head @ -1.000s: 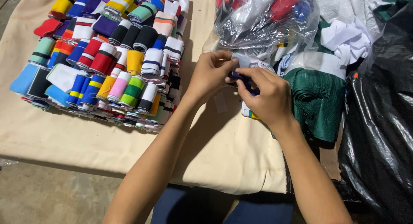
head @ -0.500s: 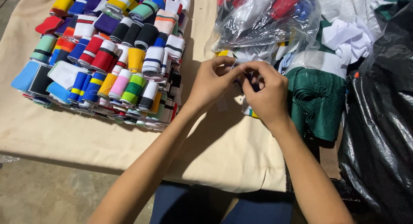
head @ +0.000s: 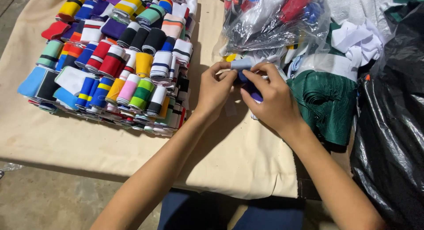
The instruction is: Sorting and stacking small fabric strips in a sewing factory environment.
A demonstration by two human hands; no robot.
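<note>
Moved: since the earlier picture we see both hands lifted a little toward the upper middle of the frame, closer to the clear plastic bag (head: 274, 22); the small fabric piece now shows pale blue at the top, where dark blue showed before.
Left hand: our left hand (head: 215, 89) pinches the left edge of the blue fabric piece (head: 242, 65), thumb and forefinger pressed together on it.
Right hand: our right hand (head: 271, 97) is curled over the piece from the right, fingers (head: 260, 73) gripping its top and the darker blue and purple part below.
Fabric piece: it sits just above the centre of the frame, between the two sets of fingertips, touching both, held off the tan cloth (head: 229, 155) and just in front of the bag.
Doing it well: we judge the piece is being rolled or folded; keep the edges level, the turns snug, and both thumbs close so the roll does not slacken.
Rolls: the finished coloured rolls (head: 119, 62) stand packed in rows in the upper left, well apart from the hands.
Right side: green fabric (head: 327, 102) and a black plastic bag (head: 393, 124) lie at the right edge.
Unclear: how much of the piece is already wound we cannot tell; the fingers hide it.
</note>
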